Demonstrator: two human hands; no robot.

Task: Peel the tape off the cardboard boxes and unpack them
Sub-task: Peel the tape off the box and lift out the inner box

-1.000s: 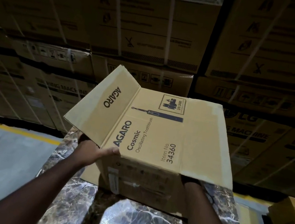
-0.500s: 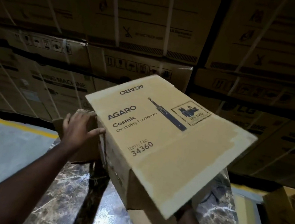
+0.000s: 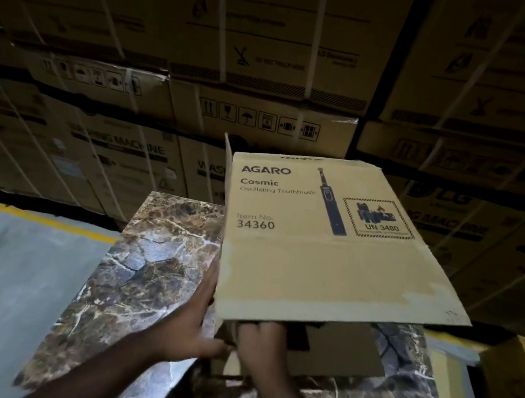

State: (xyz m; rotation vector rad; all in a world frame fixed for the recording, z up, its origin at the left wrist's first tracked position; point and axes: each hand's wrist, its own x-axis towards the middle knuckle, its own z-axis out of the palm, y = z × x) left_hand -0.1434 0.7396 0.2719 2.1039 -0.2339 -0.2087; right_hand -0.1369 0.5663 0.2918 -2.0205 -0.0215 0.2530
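One AGARO toothbrush carton (image 3: 326, 244) over marble counter (image 3: 151, 270). Left hand (image 3: 195, 323) flat against side, fingers straight. Right hand (image 3: 260, 341) fingers curled under flap, gripping.

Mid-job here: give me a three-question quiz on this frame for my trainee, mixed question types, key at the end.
1. True or false: the AGARO box lies flat and closed on the marble table.
2. Multiple choice: where is the right hand? A) on top of the printed panel B) under the near edge of the box C) on the stacked cartons behind
3. Fill in: the left hand lies with straight fingers along the box's ____ edge.

Key:
1. False: the box is held tilted above the table.
2. B; its fingers curl up under that edge.
3. left
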